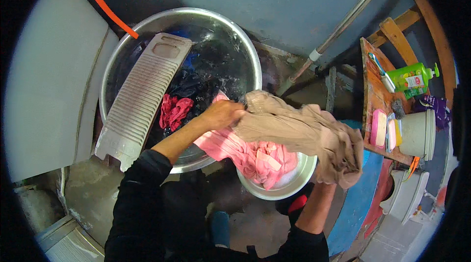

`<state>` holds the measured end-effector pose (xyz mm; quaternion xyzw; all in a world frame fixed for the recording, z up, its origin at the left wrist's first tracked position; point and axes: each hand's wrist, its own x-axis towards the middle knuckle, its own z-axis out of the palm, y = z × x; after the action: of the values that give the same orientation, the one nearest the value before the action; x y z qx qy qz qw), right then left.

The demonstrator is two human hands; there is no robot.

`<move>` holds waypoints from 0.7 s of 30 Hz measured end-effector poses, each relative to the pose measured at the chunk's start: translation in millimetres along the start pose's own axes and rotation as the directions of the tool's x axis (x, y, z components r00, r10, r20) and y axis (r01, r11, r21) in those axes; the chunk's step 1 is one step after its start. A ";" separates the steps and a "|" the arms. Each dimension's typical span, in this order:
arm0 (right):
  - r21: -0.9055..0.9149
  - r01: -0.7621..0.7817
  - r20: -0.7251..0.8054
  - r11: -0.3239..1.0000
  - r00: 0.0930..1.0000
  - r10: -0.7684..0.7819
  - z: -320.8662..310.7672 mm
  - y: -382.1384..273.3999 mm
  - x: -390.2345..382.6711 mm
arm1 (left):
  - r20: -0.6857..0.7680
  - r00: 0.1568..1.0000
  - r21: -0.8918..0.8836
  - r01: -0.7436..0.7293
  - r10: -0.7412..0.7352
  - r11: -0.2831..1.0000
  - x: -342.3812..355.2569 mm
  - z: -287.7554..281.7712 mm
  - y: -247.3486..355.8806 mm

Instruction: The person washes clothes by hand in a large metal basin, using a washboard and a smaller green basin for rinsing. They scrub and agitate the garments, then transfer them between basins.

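A taupe cloth (289, 119) stretches from the middle of the view to the right. My left hand (228, 114) is closed on its left end, close beside pink fabric. My right hand (324, 178) is under the bunched right end, its fingers hidden by the cloth. Below it, pink cloth (272, 161) lies in a pale basin (265, 193) and reaches over the rim of a large metal tub (253, 56). In the tub's dark water are red cloth (174, 112) and dark fabric. A white plastic washboard (137, 95) leans across the tub's left side.
An orange hose (108, 9) hangs into the tub; a white appliance (54, 90) stands left. A metal pole (343, 26) leans on the wall. At right, a wooden shelf (373, 90) holds a green pump bottle (409, 75), soaps (379, 127), brushes and a small bucket (414, 134).
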<state>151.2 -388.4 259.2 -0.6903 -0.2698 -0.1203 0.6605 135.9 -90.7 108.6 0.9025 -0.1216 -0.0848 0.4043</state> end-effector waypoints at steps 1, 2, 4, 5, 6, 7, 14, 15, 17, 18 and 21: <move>-0.041 0.006 0.028 0.999 1.000 -0.004 -9.2 -10.2 1.7 | 0.013 0.997 -0.028 -0.069 0.070 0.997 10.9 8.5 15.1; -0.053 -0.019 0.032 0.998 0.999 0.020 -22.1 -11.1 -2.6 | 0.021 0.990 -0.057 -0.136 0.137 0.989 20.4 15.6 27.5; 0.125 -0.158 -0.071 0.980 0.983 0.168 -37.2 -17.7 -10.5 | 0.178 0.975 -0.184 -0.099 0.132 0.978 32.2 11.7 56.1; 0.331 -0.215 -0.171 0.919 0.944 0.282 -36.9 -22.9 -11.6 | 0.256 0.957 -0.244 -0.076 0.140 0.967 35.0 9.2 65.3; 0.174 -0.186 -0.153 0.967 0.965 0.213 -50.8 -8.5 -24.3 | 0.190 0.974 -0.227 -0.076 0.121 0.971 31.8 7.3 63.8; -0.003 -0.138 -0.129 0.990 0.982 0.136 -80.0 16.6 -45.3 | 0.121 0.985 -0.217 -0.093 0.121 0.972 30.6 6.8 59.9; -0.179 -0.685 -0.221 0.706 0.727 0.650 -120.5 99.2 -145.7 | -0.159 0.960 0.336 0.272 -0.231 0.902 -40.2 -1.0 -40.4; -0.418 -0.636 -0.156 0.649 0.754 0.638 -114.7 101.0 -147.0 | -0.168 0.952 0.338 0.300 -0.257 0.892 -55.8 2.7 -52.3; -0.804 -0.386 -0.012 0.452 0.771 0.637 -95.3 93.1 -140.3 | -0.177 0.938 0.426 0.346 -0.298 0.836 -70.7 10.7 -56.9; -0.772 -0.392 0.011 0.500 0.779 0.628 -75.3 84.3 -126.4 | -0.185 0.944 0.500 0.330 -0.274 0.801 -73.9 10.6 -63.6; -0.667 -0.310 0.116 0.678 0.855 0.505 -5.9 82.5 -83.6 | -0.198 0.956 0.652 0.294 -0.217 0.699 -70.0 7.7 -92.5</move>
<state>127.2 -410.5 146.2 -0.9219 -0.1457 0.0519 0.3553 81.0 -16.5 38.0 0.9983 0.0041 -0.0426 0.0397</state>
